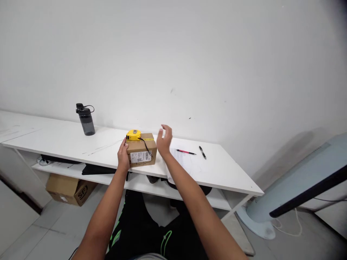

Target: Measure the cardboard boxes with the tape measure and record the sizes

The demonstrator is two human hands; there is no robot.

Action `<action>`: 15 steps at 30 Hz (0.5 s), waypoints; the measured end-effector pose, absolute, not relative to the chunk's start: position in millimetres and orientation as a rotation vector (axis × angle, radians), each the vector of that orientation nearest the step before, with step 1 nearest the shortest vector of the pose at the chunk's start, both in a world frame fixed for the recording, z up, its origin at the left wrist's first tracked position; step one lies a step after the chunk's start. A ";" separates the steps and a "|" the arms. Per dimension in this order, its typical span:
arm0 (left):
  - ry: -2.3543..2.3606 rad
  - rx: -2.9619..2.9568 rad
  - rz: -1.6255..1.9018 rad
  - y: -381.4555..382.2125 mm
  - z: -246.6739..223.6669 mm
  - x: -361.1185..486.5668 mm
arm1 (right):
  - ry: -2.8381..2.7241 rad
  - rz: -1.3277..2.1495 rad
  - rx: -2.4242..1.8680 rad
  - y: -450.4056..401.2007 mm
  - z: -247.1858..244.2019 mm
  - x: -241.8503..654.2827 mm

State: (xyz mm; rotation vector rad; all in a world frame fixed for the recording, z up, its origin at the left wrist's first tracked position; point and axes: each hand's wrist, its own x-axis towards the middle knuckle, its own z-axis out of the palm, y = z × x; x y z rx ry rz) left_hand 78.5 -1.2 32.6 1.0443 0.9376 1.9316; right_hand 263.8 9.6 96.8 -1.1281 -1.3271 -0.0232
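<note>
A small brown cardboard box (142, 147) with a white label stands on the white table. On its top lies a yellow tape measure (133, 135), its yellow blade reaching right across the box and its black strap hanging over the front. My left hand (123, 155) rests against the box's left side, fingers pointing up beside the tape measure; it is open. Just right of the box, my right hand (164, 140) is raised with its thumb and fingers apart, holding nothing.
A dark bottle (86, 121) stands at the left on the table (108, 142). Right of the box are papers (187, 164), a red-and-black pen (185, 152) and a black pen (202, 152). A larger carton (65, 187) sits below the shelf. A white wall rises behind.
</note>
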 end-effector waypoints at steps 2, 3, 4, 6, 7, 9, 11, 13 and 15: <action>0.928 1.027 1.920 -2.0 35.5 80.3 | -1.410 -0.088 -1.268 7.5 80.9 311.7; 0.927 1.015 1.921 -1.5 37.3 81.5 | -1.492 -0.092 -1.373 6.2 71.0 336.7; 0.930 1.005 1.927 -0.8 39.1 82.8 | -1.572 -0.078 -1.502 4.5 60.3 361.0; 0.959 1.009 1.928 -0.6 42.2 84.2 | -1.653 -0.035 -1.780 0.2 37.6 403.0; 1.000 1.023 1.924 -2.5 43.2 83.9 | -1.664 -0.022 -1.902 -2.0 26.5 419.3; 1.129 1.102 1.977 -12.7 44.1 81.5 | -1.658 -0.022 -2.095 -5.2 6.7 441.1; 1.246 1.277 2.138 -31.3 44.3 81.0 | -1.678 -0.045 -2.186 -5.7 -7.9 450.2; 1.180 1.597 2.261 -53.1 45.3 88.9 | -1.700 -0.074 -2.194 -4.2 -15.9 451.2; 0.920 2.034 2.046 -68.5 48.7 109.2 | -1.695 -0.132 -2.185 -2.0 -18.0 449.1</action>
